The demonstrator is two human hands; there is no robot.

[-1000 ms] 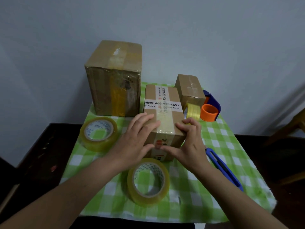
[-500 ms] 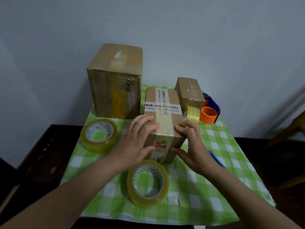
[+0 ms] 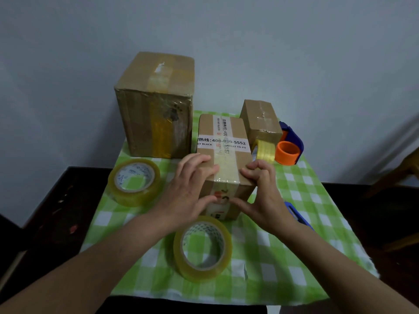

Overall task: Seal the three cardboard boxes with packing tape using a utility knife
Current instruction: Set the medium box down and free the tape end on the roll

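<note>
Now the middle box (image 3: 223,152) stands on the checked cloth (image 3: 294,223), its tape strip (image 3: 226,171) between the fingertips; left hand (image 3: 188,191) and right hand (image 3: 263,196) press it with spread, unclenched fingers; a tape roll (image 3: 203,248) lies just below the thumbs.

The medium brown cardboard box (image 3: 223,141) with white printed strips sits mid-cloth on the green-and-white checked tablecloth (image 3: 267,257), a band of clear tape running along its top and down the near face. Behind it to the left, at the cloth's far left corner, the tall brown cardboard box (image 3: 156,105) stands upright, yellowish tape over its top and front. By the far right edge lies the small brown cardboard box (image 3: 260,120), taped shut. One clear packing-tape roll (image 3: 134,181) lies flat near the left edge; a second roll (image 3: 202,247) leans tilted near the front edge. The blue utility knife (image 3: 297,215) peeks out near the right edge, mostly hidden.
</note>
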